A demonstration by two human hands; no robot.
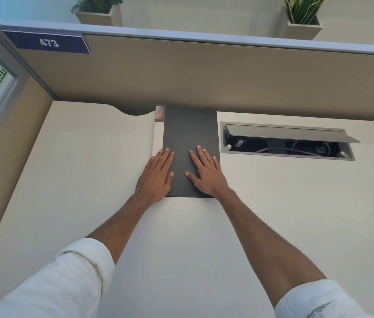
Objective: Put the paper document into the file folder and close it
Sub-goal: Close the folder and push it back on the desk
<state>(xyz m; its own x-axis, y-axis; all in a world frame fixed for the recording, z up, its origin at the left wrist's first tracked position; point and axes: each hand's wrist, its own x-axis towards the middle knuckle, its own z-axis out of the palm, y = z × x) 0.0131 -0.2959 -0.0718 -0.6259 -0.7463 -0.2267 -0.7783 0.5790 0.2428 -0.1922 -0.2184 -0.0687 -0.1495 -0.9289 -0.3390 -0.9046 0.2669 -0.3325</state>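
White desk (pixel 66 180), closed dark folder (pixel 190 129) on it. L hand (pixel 156 175) & R hand (pixel 206 173) lie flat on cover, palms down, fingers spread, gripping nothing.

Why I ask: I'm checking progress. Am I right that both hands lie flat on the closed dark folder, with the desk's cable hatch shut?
Not quite. The cable hatch is open, its lid tilted up, cables visible inside; the head view shows it. Both hands, left and right, do lie flat on the closed dark folder.

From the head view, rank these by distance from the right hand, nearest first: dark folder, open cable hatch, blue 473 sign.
1. Dark folder: directly under the right hand, palm flat on it.
2. Cable hatch: set in the desk, to the hand's right.
3. 473 sign: on the partition, far upper left.
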